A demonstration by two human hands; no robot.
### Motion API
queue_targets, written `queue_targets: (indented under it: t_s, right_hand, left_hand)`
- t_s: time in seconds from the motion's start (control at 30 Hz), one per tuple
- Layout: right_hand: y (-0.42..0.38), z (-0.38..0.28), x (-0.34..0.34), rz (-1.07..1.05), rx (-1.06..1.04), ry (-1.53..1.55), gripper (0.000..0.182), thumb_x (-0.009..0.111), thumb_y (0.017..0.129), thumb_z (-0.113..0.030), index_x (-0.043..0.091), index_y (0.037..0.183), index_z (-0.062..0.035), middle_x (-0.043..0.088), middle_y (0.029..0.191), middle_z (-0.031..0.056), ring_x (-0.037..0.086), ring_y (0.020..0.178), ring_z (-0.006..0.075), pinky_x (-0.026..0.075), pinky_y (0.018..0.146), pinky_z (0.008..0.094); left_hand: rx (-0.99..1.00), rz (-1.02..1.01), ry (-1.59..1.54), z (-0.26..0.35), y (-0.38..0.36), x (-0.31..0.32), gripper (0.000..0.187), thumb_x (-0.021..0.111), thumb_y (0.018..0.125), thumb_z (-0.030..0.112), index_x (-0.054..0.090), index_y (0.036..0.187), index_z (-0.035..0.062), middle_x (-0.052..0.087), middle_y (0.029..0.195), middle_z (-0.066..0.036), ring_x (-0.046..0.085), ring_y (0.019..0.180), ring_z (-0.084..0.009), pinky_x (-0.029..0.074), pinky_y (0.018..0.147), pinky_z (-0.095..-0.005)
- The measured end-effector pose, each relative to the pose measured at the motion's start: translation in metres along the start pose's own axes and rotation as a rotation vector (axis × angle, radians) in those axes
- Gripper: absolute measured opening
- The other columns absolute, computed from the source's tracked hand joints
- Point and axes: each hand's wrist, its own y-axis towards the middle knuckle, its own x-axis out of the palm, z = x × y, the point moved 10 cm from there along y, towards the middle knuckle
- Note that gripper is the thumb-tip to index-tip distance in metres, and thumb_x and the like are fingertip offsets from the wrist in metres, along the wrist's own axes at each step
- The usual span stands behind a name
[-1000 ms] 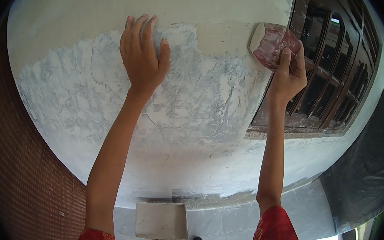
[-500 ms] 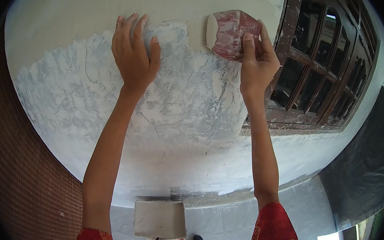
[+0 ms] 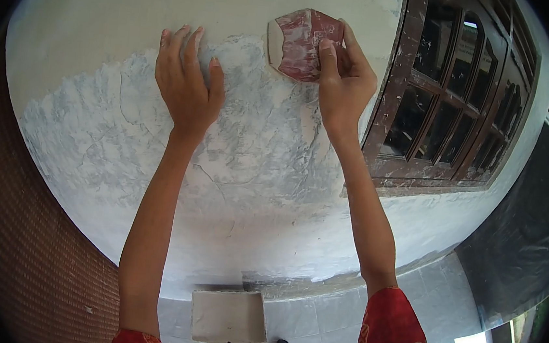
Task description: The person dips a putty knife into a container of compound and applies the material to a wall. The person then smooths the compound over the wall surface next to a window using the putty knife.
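Note:
My right hand grips a flat, dark red spreader smeared with white filler, thumb on its near face. A pale band of filler runs along the spreader's left edge, which lies against the wall near the upper border of a rough white and grey coated patch. To the left, my left hand rests at the wall with fingers stretched out and apart, holding nothing. Its fingertips reach the smoother cream part above the patch.
A brown wooden window with glass panes is set into the wall on the right. Below, a rectangular tray with pale contents stands on the grey tiled floor. Woven matting borders the left; a dark sheet hangs at right.
My right hand has slid left along the wall with the spreader, away from the window frame. My left hand has shifted slightly down and left, still spread.

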Motion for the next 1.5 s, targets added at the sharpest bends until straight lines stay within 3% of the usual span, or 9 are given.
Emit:
queue_targets:
  t_s: [0.23,0.47,0.67,0.73,0.8,0.93,1.13,1.27,1.5]
  right_hand:
    - [0.023,0.015,-0.083,0.319,0.071,0.172,0.042,0.063,0.096,-0.004,0.055,0.135,0.0071,0.073,0.098,0.0105,0.065,0.086,0.0089,0.052,0.078,0.0228]
    - [-0.001,0.002,0.002,0.029,0.052,0.016,0.041,0.068,0.093,-0.007,0.060,0.131,0.0040,0.074,0.093,0.0156,0.067,0.087,0.0126,0.054,0.081,0.0274]
    - [0.014,0.017,-0.072,0.300,0.114,0.184,0.042,0.063,0.096,-0.006,0.055,0.135,0.0074,0.073,0.100,0.0099,0.066,0.087,0.0095,0.053,0.078,0.0230]
    - [0.008,0.008,-0.052,0.265,0.051,0.158,0.042,0.065,0.095,-0.008,0.057,0.134,0.0054,0.074,0.098,0.0108,0.066,0.085,0.0093,0.053,0.077,0.0237]
    - [0.000,-0.004,-0.008,0.048,0.039,0.065,0.041,0.066,0.095,-0.008,0.059,0.133,0.0029,0.074,0.095,0.0112,0.065,0.082,0.0086,0.053,0.075,0.0244]
    - [0.003,0.005,-0.023,0.112,0.022,-0.069,0.040,0.067,0.094,-0.009,0.061,0.132,0.0018,0.074,0.093,0.0115,0.064,0.080,0.0081,0.053,0.074,0.0250]
    - [0.003,0.006,-0.076,0.321,0.053,0.128,0.040,0.067,0.094,-0.010,0.061,0.132,0.0017,0.074,0.093,0.0114,0.065,0.081,0.0090,0.053,0.074,0.0252]
    - [-0.021,-0.005,-0.011,0.021,-0.036,-0.061,0.042,0.068,0.093,-0.009,0.060,0.133,0.0024,0.073,0.096,0.0125,0.064,0.082,0.0088,0.053,0.074,0.0258]
    - [-0.002,0.023,-0.100,0.355,0.124,0.163,0.042,0.064,0.096,-0.005,0.056,0.137,0.0032,0.073,0.099,0.0106,0.063,0.085,0.0063,0.052,0.073,0.0221]
  left_hand:
    - [-0.018,-0.011,0.026,-0.001,0.000,0.000,0.045,0.052,0.095,0.024,0.052,0.137,0.0068,0.048,0.142,-0.014,0.036,0.140,-0.0383,0.030,0.111,-0.0521]
    - [-0.020,-0.011,-0.009,-0.003,0.000,-0.001,0.046,0.051,0.097,0.023,0.049,0.139,0.0062,0.046,0.143,-0.014,0.035,0.141,-0.0381,0.028,0.111,-0.0518]
    - [-0.014,-0.032,0.035,-0.001,-0.001,0.002,0.045,0.050,0.097,0.023,0.050,0.138,0.0055,0.047,0.142,-0.014,0.036,0.140,-0.0387,0.029,0.111,-0.0520]
    - [-0.009,-0.021,0.022,-0.001,-0.001,0.000,0.045,0.051,0.097,0.023,0.050,0.138,0.0056,0.047,0.142,-0.014,0.036,0.140,-0.0388,0.029,0.111,-0.0519]
    - [-0.005,-0.010,0.005,0.000,-0.001,0.000,0.045,0.051,0.096,0.023,0.051,0.138,0.0057,0.047,0.142,-0.014,0.036,0.140,-0.0388,0.029,0.111,-0.0518]
    - [-0.023,0.005,0.004,-0.003,-0.001,-0.001,0.045,0.051,0.096,0.023,0.051,0.137,0.0059,0.048,0.142,-0.014,0.037,0.140,-0.0390,0.030,0.110,-0.0517]
    - [-0.025,-0.014,0.020,-0.002,-0.001,0.000,0.044,0.050,0.097,0.024,0.051,0.137,0.0057,0.048,0.141,-0.014,0.038,0.139,-0.0390,0.030,0.110,-0.0519]
    - [-0.025,0.025,-0.003,-0.004,-0.002,-0.003,0.044,0.050,0.097,0.025,0.051,0.137,0.0059,0.049,0.141,-0.014,0.037,0.139,-0.0388,0.030,0.110,-0.0521]
    - [-0.027,-0.005,0.027,-0.003,-0.002,-0.001,0.044,0.050,0.097,0.025,0.051,0.137,0.0056,0.048,0.141,-0.015,0.037,0.139,-0.0394,0.030,0.110,-0.0528]
